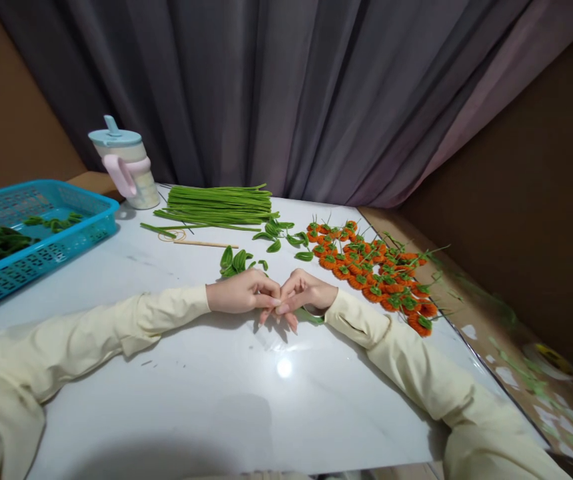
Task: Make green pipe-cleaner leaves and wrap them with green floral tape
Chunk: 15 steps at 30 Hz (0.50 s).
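Note:
My left hand (pixel 243 291) and my right hand (pixel 305 292) meet above the middle of the white table. Thumbs and forefingers are pinched together at the same spot, and whatever lies between them is too small or hidden to make out. A green strip (pixel 315 319) shows just under my right wrist, partly covered by it. Right behind my left hand lies a small pile of green fuzzy leaves (pixel 236 261). More green leaves (pixel 277 233) are scattered farther back. Orange fuzzy pumpkin-like pieces (pixel 361 260) with green tops and thin stems spread out beyond my right hand.
A bundle of green pipe cleaners (pixel 219 205) lies at the back, with a thin wooden stick (pixel 205 245) before it. At left stand a blue plastic basket (pixel 81 230) holding green pieces and a lidded cup (pixel 139 177). A grey curtain (pixel 246 93) hangs behind the table (pixel 206 407).

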{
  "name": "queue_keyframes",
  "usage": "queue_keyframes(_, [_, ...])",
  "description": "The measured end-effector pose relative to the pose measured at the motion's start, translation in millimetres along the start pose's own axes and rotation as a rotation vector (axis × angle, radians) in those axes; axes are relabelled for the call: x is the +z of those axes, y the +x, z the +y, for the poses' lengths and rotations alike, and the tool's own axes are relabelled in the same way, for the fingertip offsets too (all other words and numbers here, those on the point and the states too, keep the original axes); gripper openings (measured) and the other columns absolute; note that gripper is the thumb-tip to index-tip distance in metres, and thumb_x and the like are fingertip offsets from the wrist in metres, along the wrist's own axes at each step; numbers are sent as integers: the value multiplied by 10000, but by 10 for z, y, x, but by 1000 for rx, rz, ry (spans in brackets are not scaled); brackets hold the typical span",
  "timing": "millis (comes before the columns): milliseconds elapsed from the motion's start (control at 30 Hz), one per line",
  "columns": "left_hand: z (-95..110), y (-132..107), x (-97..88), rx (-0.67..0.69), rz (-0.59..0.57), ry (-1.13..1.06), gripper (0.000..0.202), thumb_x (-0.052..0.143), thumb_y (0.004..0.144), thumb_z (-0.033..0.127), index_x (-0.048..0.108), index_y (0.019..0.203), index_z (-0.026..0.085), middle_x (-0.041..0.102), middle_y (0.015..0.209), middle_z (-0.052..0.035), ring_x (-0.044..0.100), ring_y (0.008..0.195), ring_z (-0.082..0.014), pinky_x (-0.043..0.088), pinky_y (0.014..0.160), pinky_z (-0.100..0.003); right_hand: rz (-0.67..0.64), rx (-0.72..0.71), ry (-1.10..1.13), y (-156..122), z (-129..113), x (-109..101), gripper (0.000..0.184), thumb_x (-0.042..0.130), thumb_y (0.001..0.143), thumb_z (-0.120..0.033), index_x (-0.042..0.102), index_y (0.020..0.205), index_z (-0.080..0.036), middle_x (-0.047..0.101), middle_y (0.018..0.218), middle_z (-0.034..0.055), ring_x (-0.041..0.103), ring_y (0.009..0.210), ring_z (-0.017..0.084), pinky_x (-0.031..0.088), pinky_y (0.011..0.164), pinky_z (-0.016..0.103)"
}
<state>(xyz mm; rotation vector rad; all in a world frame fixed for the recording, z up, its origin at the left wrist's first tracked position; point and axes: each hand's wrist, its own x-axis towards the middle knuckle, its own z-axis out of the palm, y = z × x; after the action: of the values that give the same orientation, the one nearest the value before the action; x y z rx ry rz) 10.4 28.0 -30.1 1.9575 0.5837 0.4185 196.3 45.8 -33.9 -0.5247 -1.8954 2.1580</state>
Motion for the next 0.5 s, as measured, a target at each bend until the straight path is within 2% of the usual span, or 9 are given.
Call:
queue_keyframes(67, [-70,-14,48,-8,-31,-195,229,542,810,292,551,647,132,603,500,6,544,517,-102,422,602,-203,-55,31,15,-6,-21,0,193,707,699,-242,664,680,-54,613,502,45,546,412,110,458,448,188])
queue_keyframes(167, [-112,-35,106,-59,-48,-399,263,605,779,354,552,666,122,593,493,11,528,472,-90,409,559,-193,-70,76,24,-6,-44,7,169,704,697,-220,666,680,-56,613,503,42,550,414,105,452,447,171])
queue_keyframes(500, [-100,-31,178,-44,-35,-495,346,620,765,423,575,647,101,581,469,5,509,438,-79,390,517,-182,-188,121,77,9,-71,-32,163,690,694,-198,670,676,-37,612,492,63,559,394,126,451,418,172])
